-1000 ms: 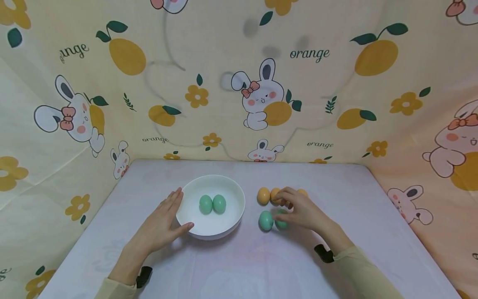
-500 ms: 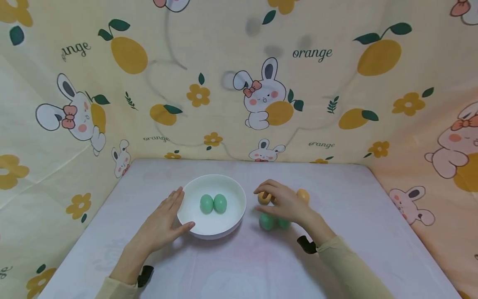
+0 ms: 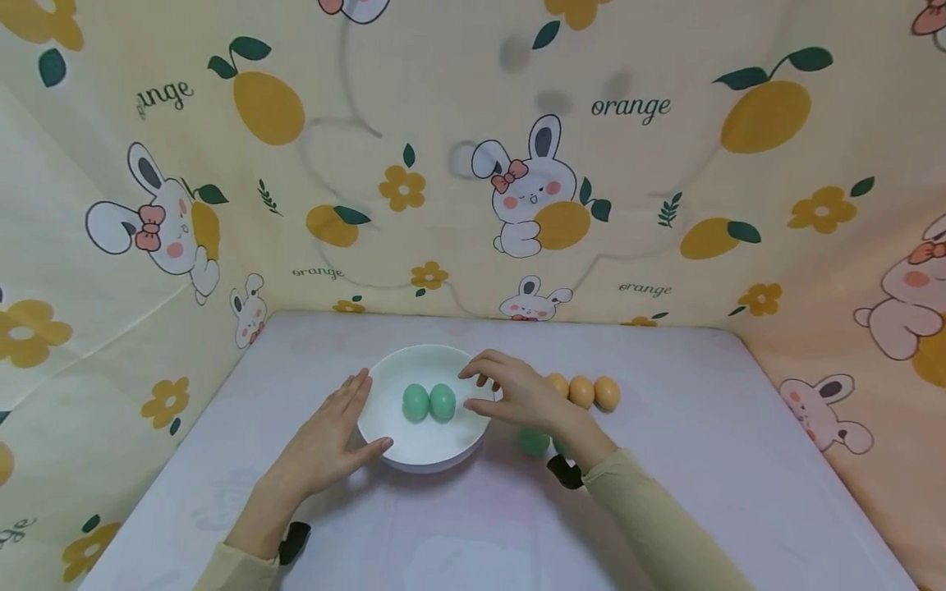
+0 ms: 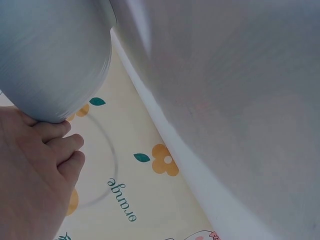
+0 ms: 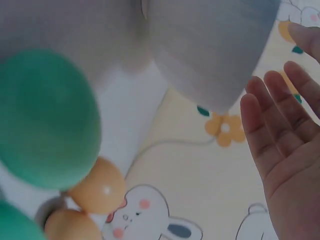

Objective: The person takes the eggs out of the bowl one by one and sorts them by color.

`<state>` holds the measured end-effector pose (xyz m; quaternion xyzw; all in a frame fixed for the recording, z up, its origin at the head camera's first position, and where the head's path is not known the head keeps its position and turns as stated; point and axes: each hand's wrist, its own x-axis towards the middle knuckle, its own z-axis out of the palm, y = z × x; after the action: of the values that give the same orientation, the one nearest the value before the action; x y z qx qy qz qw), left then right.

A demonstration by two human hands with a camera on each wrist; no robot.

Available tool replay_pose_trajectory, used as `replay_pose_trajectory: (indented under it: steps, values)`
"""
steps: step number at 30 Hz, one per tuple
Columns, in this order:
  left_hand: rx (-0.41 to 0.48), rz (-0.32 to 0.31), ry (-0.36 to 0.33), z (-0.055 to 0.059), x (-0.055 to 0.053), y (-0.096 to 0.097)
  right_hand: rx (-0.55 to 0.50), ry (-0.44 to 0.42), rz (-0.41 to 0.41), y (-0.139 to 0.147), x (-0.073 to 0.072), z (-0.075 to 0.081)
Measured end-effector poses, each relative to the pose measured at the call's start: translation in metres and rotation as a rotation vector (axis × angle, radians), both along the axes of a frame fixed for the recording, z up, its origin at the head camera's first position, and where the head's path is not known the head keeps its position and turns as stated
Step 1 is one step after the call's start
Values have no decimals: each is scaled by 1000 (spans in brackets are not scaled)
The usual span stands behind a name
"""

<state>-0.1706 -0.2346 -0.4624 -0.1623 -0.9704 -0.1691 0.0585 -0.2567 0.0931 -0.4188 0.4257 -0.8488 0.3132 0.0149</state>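
Note:
A white bowl (image 3: 424, 447) stands on the table with two green eggs, a left one (image 3: 415, 403) and a right one (image 3: 443, 403), side by side inside. My left hand (image 3: 321, 447) rests against the bowl's left side, fingers straight and thumb at the front rim. At the right rim is my right hand (image 3: 521, 394), fingers loosely bent and spread, holding nothing. In the right wrist view its fingers (image 5: 282, 125) lie beside the bowl (image 5: 210, 50); contact is unclear. Partly hidden under the right wrist are two more green eggs, one at the left (image 3: 534, 442).
Behind the right forearm, orange eggs (image 3: 581, 391) sit in a row, its left part hidden by the hand. The white-covered table (image 3: 458, 533) meets a printed cloth backdrop (image 3: 443, 230) at the back and sides. A dark camera strap (image 3: 565, 472) hangs at the right wrist.
My right hand has moved left, from above the loose eggs to the bowl's right rim, uncovering several orange eggs. My left hand has stayed against the bowl. The head view has shifted slightly.

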Motion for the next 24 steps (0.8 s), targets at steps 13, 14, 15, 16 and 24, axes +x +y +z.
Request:
replay_pose_trajectory:
  steps: [13, 14, 15, 16, 24]
  values:
    - [-19, 1, 5, 2, 0, 3, 152, -26, 44, -44, -12, -6]
    - [-20, 1, 5, 2, 0, 3, 160, -28, 45, -47, -14, -7]
    - [-21, 0, 7, 2, 0, 3, 164, -35, 49, -50, -15, -7]
    - [-21, -1, 8, 2, 0, 2, 172, -39, 52, -53, -17, -8]
    - [-22, -1, 6, 2, 1, 1, 265, -15, 97, -75, -30, -14]
